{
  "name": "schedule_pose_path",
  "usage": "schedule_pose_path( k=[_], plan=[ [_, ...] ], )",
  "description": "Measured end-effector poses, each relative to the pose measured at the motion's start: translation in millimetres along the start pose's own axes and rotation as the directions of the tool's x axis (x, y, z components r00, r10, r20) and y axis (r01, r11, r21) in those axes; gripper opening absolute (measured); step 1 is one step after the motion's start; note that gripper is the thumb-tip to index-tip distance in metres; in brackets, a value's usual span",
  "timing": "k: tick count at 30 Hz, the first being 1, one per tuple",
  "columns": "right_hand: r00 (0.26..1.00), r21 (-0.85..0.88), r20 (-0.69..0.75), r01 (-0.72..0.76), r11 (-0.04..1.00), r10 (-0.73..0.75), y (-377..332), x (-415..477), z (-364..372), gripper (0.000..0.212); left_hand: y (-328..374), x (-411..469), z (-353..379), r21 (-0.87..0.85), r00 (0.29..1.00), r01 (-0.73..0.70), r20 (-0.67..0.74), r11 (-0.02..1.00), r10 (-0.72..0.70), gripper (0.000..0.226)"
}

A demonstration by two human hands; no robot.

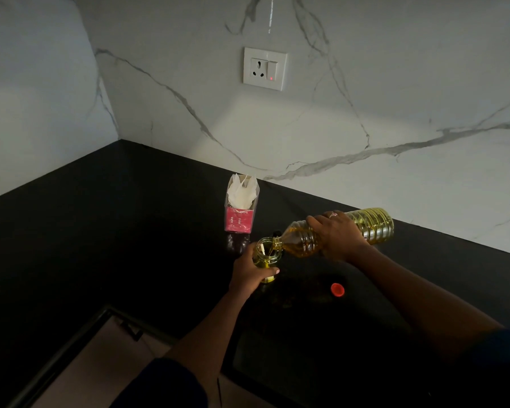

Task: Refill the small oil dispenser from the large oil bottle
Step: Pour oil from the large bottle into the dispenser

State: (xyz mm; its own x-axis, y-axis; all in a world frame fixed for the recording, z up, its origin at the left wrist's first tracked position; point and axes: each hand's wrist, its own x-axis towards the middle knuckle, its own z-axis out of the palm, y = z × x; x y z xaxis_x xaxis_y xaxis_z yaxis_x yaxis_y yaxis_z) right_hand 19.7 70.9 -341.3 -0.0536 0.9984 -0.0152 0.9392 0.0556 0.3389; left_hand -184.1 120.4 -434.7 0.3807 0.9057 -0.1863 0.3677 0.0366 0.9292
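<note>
Right hand: we see the right hand (337,234) laid over the middle of the large oil bottle (374,225). Its fingers are curled round the body and clamped on it, and one finger wears a ring.
Large oil bottle: it is tipped almost level, with the ribbed base toward the wall on the right and the neck pointing left. It is uncapped. Yellow oil is pooled toward the neck end.
Mouth position: the bottle mouth sits right at the rim of the small oil dispenser (265,251). We cannot make out a clear stream in this light.
Left hand: the left hand (249,270) grips the dispenser from the near-left side. Its fingers are wrapped round the glass, and one fingertip shows at the front.
Small oil dispenser: it is upright on the countertop (100,231) with its top open and yellow oil in the lower part. A pale piece stands inside, and we cannot tell what it is.
Red cap: the red cap (337,289) lies on the countertop, nearer us than the bottle and to the right of the dispenser. It touches neither hand.
Pink pack: the pink pack (239,220) stands upright just behind the dispenser, with white paper sticking out of its top.
Countertop: it is black and glossy and runs into a corner.
Wall: the marble wall (365,113) is white with grey veins. A wall socket (264,68) with a switch shows a small red light.
Sleeves: dark blue fabric shows on both forearms at the bottom edge.
</note>
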Motion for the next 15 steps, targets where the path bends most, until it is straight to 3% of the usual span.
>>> schedule_pose_path(
  k=[15],
  plan=[
    [1.000,-0.003,-0.004,-0.002,1.000,0.002,-1.3,-0.8,-3.5,0.075,-1.1,2.6,0.0,0.018,1.000,0.018,0.000,1.000,-0.018,0.076]
  ],
)
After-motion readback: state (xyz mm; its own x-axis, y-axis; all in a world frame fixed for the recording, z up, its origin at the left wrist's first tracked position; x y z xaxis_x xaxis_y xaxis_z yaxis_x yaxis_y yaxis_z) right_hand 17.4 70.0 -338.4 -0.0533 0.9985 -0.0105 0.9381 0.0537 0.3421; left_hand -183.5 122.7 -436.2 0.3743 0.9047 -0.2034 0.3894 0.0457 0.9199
